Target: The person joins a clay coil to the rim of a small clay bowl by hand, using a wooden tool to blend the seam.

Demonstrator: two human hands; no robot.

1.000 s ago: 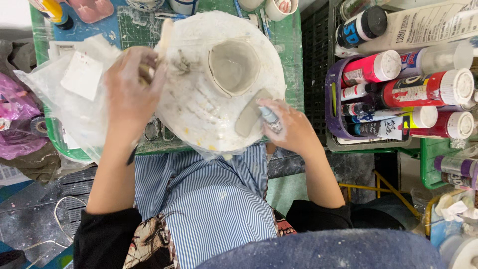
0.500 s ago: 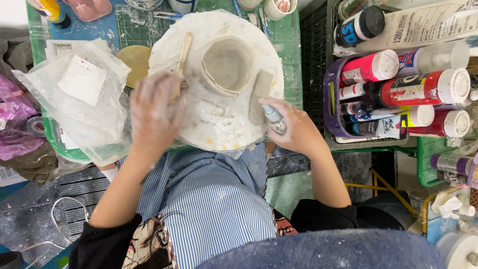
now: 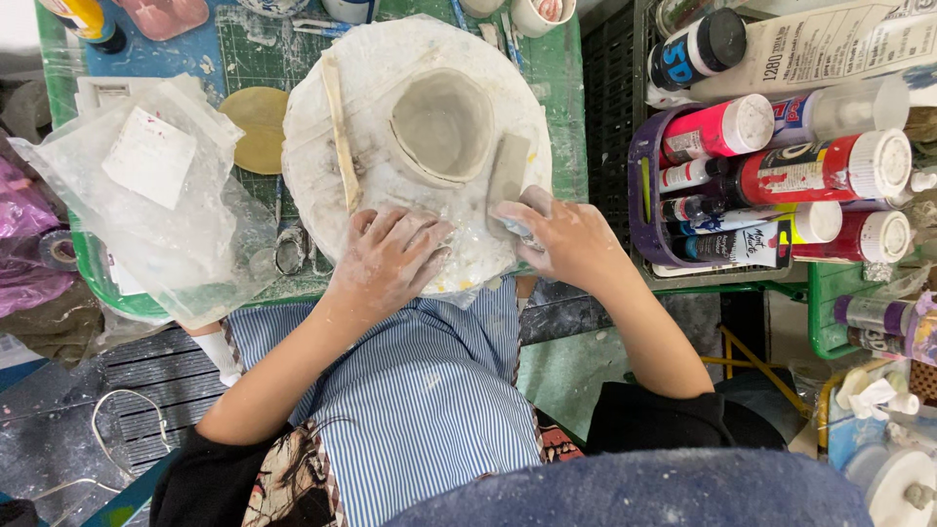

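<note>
A round white wheel covered in plastic (image 3: 322, 176) carries a small grey clay bowl (image 3: 441, 125). My left hand (image 3: 390, 259) lies flat and spread on the wheel's near edge, holding nothing. My right hand (image 3: 561, 239) grips a small tube-like tool at the wheel's right rim, beside a flat grey clay slab (image 3: 508, 171). A thin wooden stick (image 3: 340, 132) lies on the wheel left of the bowl.
A crumpled clear plastic bag (image 3: 146, 205) and a tan disc (image 3: 256, 127) sit on the green mat (image 3: 561, 88) at left. A purple basket (image 3: 639, 210) of paint bottles stands at right. My blue striped apron (image 3: 420, 400) is below.
My left hand has slid down from the wooden stick to the wheel's near edge, leaving the stick lying on the wheel. The right hand stayed at the right rim.
</note>
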